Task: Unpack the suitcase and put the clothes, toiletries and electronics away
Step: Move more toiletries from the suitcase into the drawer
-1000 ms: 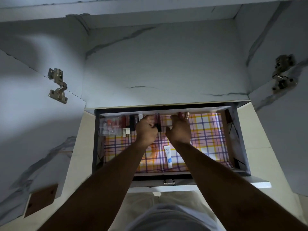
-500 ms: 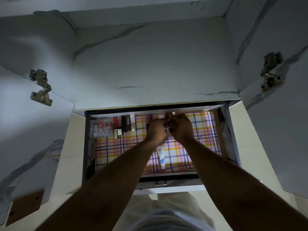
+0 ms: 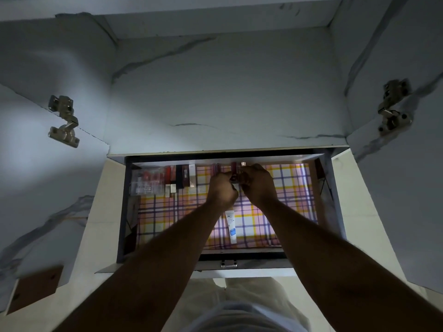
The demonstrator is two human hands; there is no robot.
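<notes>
Over the open drawer lined with pink, yellow and purple plaid paper [image 3: 287,188], the left hand [image 3: 221,190] and right hand [image 3: 257,185] meet near its back wall, fingers curled together around a small dark red tube [image 3: 233,173]. A white squeeze tube [image 3: 231,226] lies on the liner just below the hands; boxed cosmetics [image 3: 167,179] line the drawer's back left corner.

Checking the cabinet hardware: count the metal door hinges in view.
2. One silver metal hinge on the left cabinet wall, one silver metal hinge on the right wall. Others may lie outside the frame.
</notes>
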